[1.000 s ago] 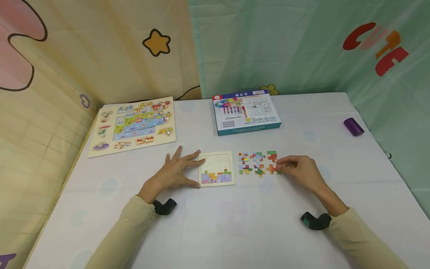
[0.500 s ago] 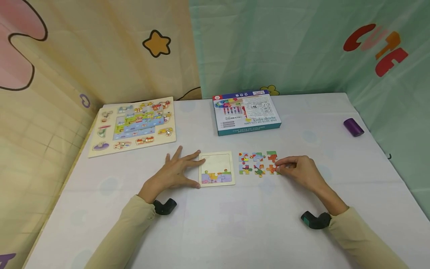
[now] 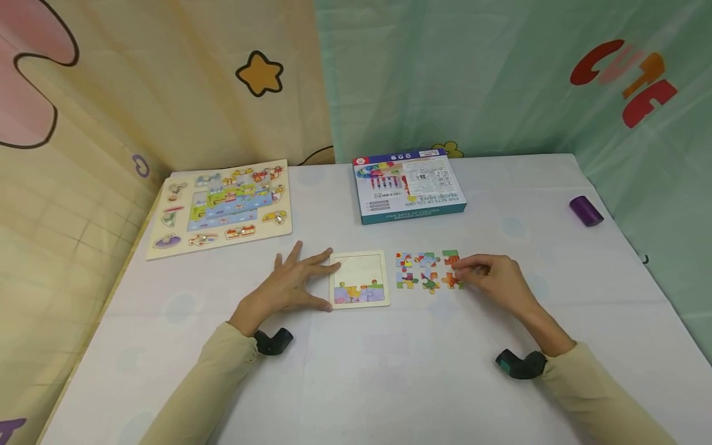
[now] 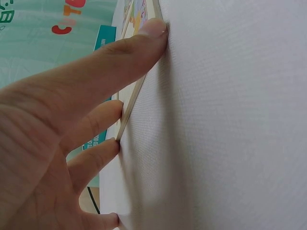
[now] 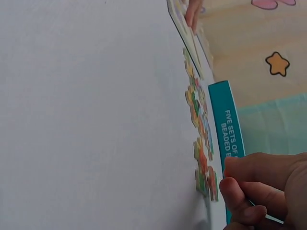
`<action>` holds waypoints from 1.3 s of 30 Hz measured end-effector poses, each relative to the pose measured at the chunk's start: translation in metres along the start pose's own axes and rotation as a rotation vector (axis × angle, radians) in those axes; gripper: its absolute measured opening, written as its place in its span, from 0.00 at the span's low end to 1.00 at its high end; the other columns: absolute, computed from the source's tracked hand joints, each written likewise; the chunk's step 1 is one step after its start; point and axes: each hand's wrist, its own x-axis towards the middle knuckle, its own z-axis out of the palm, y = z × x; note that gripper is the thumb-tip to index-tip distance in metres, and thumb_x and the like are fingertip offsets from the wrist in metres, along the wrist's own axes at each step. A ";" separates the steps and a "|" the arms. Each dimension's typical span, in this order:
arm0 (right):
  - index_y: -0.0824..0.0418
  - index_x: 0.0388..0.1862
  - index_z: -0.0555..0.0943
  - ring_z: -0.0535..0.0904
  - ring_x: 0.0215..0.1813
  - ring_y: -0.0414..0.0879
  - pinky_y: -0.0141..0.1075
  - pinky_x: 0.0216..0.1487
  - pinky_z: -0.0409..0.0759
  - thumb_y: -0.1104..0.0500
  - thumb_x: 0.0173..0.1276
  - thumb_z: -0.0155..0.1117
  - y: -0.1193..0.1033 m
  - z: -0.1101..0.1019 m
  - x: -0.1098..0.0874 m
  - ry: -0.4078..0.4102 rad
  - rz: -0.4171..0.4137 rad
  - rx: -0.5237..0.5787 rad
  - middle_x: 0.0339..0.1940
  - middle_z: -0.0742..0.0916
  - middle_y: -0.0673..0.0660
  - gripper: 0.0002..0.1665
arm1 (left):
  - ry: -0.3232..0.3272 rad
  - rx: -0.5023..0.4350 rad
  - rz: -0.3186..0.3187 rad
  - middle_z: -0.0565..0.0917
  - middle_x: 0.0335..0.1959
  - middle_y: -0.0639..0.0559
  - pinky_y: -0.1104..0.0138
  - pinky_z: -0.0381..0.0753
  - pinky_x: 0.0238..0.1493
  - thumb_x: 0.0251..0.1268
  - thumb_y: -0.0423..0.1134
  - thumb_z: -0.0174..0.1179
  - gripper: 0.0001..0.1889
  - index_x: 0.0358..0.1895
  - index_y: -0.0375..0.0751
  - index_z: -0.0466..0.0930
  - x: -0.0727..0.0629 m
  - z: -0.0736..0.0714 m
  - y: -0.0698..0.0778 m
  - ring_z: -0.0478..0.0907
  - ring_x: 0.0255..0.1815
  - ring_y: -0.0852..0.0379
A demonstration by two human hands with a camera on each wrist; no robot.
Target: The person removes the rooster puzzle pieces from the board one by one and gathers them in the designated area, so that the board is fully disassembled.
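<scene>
My left hand (image 3: 289, 284) lies with fingers spread at the left side of a small puzzle frame (image 3: 358, 254), thumb and fingertips touching its edge. Along the bottom of that frame sits a row of jigsaw pieces (image 3: 361, 293); its upper part shows bare board. To the right, several loose jigsaw pieces (image 3: 428, 281) lie in two rows on the table. My right hand (image 3: 500, 281) hovers at the right end of these rows, thumb and index fingertips close together near an upper piece (image 3: 449, 256). In the right wrist view, no piece shows between the fingertips.
Behind the frame lies a box (image 3: 411, 191) of beaded toys. At the back left is a larger wooden knob puzzle board (image 3: 222, 207) with another picture puzzle on it. A purple cylinder (image 3: 586, 211) lies near the right table edge. Curtains stand behind the table.
My right fingertips have shifted slightly up and left, from the lower right piece toward the upper one. My left hand, the frame and the loose pieces look unmoved.
</scene>
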 end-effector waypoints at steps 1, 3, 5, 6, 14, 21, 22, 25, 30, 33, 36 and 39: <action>0.60 0.44 0.88 0.72 0.24 0.41 0.30 0.24 0.67 0.59 0.64 0.69 -0.003 0.002 0.001 -0.005 -0.005 0.008 0.24 0.86 0.53 0.10 | -0.002 -0.002 -0.003 0.58 0.77 0.57 0.26 0.32 0.63 0.42 0.59 0.77 0.45 0.70 0.57 0.71 0.000 -0.001 0.000 0.32 0.77 0.28; 0.60 0.44 0.88 0.72 0.24 0.42 0.30 0.24 0.67 0.60 0.63 0.70 -0.010 0.008 0.002 -0.011 -0.028 -0.001 0.26 0.86 0.52 0.10 | -0.008 -0.004 -0.006 0.57 0.78 0.57 0.26 0.32 0.64 0.43 0.59 0.77 0.45 0.70 0.58 0.71 0.000 -0.001 0.000 0.32 0.77 0.29; 0.61 0.43 0.88 0.72 0.24 0.42 0.30 0.23 0.67 0.62 0.62 0.70 -0.019 0.016 0.005 -0.021 -0.063 -0.016 0.27 0.85 0.51 0.10 | -0.009 -0.004 -0.008 0.57 0.78 0.57 0.27 0.31 0.64 0.43 0.59 0.77 0.45 0.70 0.58 0.71 0.000 -0.001 0.000 0.31 0.77 0.29; 0.62 0.43 0.88 0.72 0.23 0.43 0.30 0.23 0.67 0.62 0.62 0.71 -0.025 0.020 0.006 -0.028 -0.089 -0.028 0.27 0.84 0.51 0.10 | -0.010 -0.004 -0.010 0.57 0.78 0.58 0.27 0.31 0.64 0.43 0.59 0.76 0.45 0.70 0.58 0.71 0.000 -0.001 0.000 0.31 0.77 0.29; 0.64 0.42 0.88 0.71 0.25 0.42 0.30 0.24 0.68 0.65 0.60 0.71 -0.072 0.060 0.019 -0.110 -0.214 -0.062 0.28 0.82 0.50 0.10 | -0.016 0.007 -0.020 0.56 0.78 0.58 0.26 0.32 0.64 0.42 0.59 0.76 0.45 0.70 0.58 0.70 0.000 0.000 0.000 0.31 0.77 0.29; 0.65 0.46 0.87 0.72 0.31 0.42 0.34 0.33 0.73 0.62 0.58 0.74 -0.105 0.101 0.027 -0.204 -0.298 -0.111 0.30 0.82 0.50 0.16 | -0.009 0.022 -0.013 0.57 0.78 0.57 0.26 0.34 0.63 0.43 0.60 0.76 0.45 0.70 0.58 0.71 0.001 0.000 0.000 0.33 0.77 0.28; 0.64 0.46 0.87 0.73 0.32 0.42 0.34 0.35 0.73 0.62 0.58 0.74 -0.109 0.107 0.027 -0.219 -0.308 -0.122 0.31 0.82 0.50 0.16 | -0.009 0.021 -0.012 0.57 0.77 0.57 0.26 0.34 0.63 0.43 0.60 0.76 0.44 0.70 0.58 0.71 0.001 0.000 0.000 0.33 0.76 0.27; 0.64 0.46 0.87 0.74 0.35 0.43 0.35 0.39 0.75 0.62 0.58 0.74 -0.119 0.121 0.025 -0.255 -0.334 -0.155 0.33 0.82 0.51 0.16 | -0.006 0.019 -0.005 0.58 0.77 0.57 0.25 0.35 0.63 0.43 0.60 0.76 0.44 0.70 0.59 0.71 0.000 0.000 0.000 0.33 0.76 0.27; 0.63 0.42 0.87 0.76 0.35 0.42 0.34 0.38 0.76 0.64 0.57 0.73 -0.127 0.132 0.022 -0.248 -0.343 -0.199 0.33 0.82 0.52 0.13 | -0.004 0.019 -0.005 0.58 0.77 0.57 0.26 0.35 0.63 0.43 0.59 0.76 0.44 0.70 0.59 0.71 0.000 0.000 0.001 0.34 0.77 0.27; 0.64 0.42 0.87 0.76 0.34 0.42 0.35 0.37 0.77 0.65 0.57 0.72 -0.129 0.133 0.021 -0.229 -0.320 -0.232 0.33 0.82 0.52 0.13 | -0.003 0.019 -0.007 0.58 0.77 0.58 0.26 0.35 0.63 0.43 0.59 0.76 0.44 0.70 0.59 0.71 0.000 0.000 0.001 0.33 0.77 0.28; 0.64 0.42 0.88 0.77 0.34 0.42 0.35 0.37 0.77 0.65 0.57 0.72 -0.131 0.134 0.021 -0.221 -0.300 -0.246 0.32 0.82 0.52 0.12 | -0.002 0.020 -0.011 0.58 0.77 0.58 0.26 0.35 0.64 0.43 0.59 0.76 0.44 0.69 0.59 0.71 0.000 0.000 0.001 0.34 0.77 0.28; 0.64 0.40 0.88 0.76 0.33 0.42 0.34 0.37 0.77 0.65 0.58 0.72 -0.133 0.134 0.021 -0.224 -0.284 -0.246 0.31 0.82 0.52 0.10 | -0.002 0.020 -0.014 0.59 0.77 0.57 0.26 0.35 0.63 0.43 0.59 0.77 0.44 0.69 0.59 0.72 0.000 0.000 0.001 0.34 0.77 0.28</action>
